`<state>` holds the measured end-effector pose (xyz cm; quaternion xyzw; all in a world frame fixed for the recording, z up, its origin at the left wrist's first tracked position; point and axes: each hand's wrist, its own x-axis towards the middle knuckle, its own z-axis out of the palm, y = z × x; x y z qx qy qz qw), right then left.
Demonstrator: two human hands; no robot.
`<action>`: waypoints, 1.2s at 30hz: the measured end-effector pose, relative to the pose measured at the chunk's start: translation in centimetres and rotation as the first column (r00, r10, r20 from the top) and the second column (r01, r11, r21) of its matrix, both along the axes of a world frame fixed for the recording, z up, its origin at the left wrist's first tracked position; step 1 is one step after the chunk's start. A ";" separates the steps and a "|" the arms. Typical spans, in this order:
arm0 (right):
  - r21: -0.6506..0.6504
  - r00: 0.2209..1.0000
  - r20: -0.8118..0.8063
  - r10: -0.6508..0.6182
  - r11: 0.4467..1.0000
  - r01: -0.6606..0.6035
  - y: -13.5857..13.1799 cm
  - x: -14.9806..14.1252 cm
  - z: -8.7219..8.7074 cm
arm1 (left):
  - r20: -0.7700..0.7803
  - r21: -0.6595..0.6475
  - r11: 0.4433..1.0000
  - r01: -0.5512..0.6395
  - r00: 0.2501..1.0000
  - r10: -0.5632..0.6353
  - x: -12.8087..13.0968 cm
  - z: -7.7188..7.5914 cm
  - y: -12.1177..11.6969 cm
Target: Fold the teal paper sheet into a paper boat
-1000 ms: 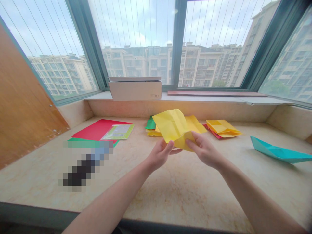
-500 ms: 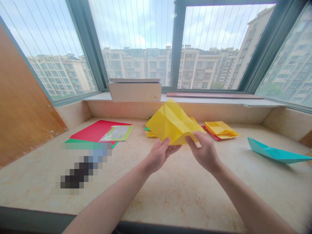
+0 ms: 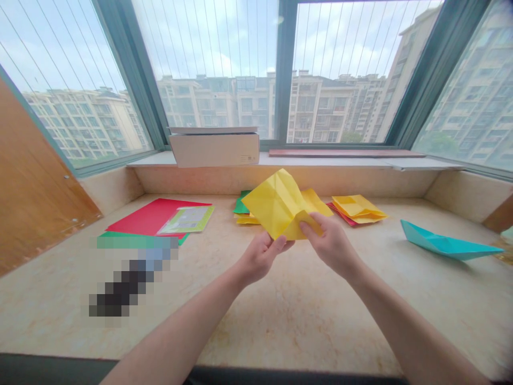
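A creased sheet of yellow paper (image 3: 274,199) is held up above the counter, tilted, with one corner pointing up. My left hand (image 3: 264,255) grips its lower edge, thumb in front and fingers behind. My right hand (image 3: 331,238) pinches the lower right part, where the paper folds over toward me. Behind the sheet lie green paper (image 3: 241,204) and more yellow paper, partly hidden. To the right rests a folded yellow paper piece (image 3: 356,207) on top of red paper (image 3: 348,218).
A turquoise paper boat (image 3: 449,243) stands at the right of the stone counter (image 3: 288,321). On the left lie a red sheet (image 3: 148,216), a green sheet and a clear packet (image 3: 192,219), near a pixelated dark object (image 3: 120,291). A white box (image 3: 216,148) sits on the sill.
The yellow sheet has bent more along its crease, its right part folding toward me. Both hands keep their grip. The whole view has shifted slightly.
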<state>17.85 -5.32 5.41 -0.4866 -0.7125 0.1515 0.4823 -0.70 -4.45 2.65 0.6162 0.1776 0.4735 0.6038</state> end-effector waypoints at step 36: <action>0.397 0.952 0.249 -0.176 0.915 0.065 -0.3 -0.2 -0.9 | -0.152 -0.390 0.920 0.043 0.982 -0.110 -3.1 2.1 1.7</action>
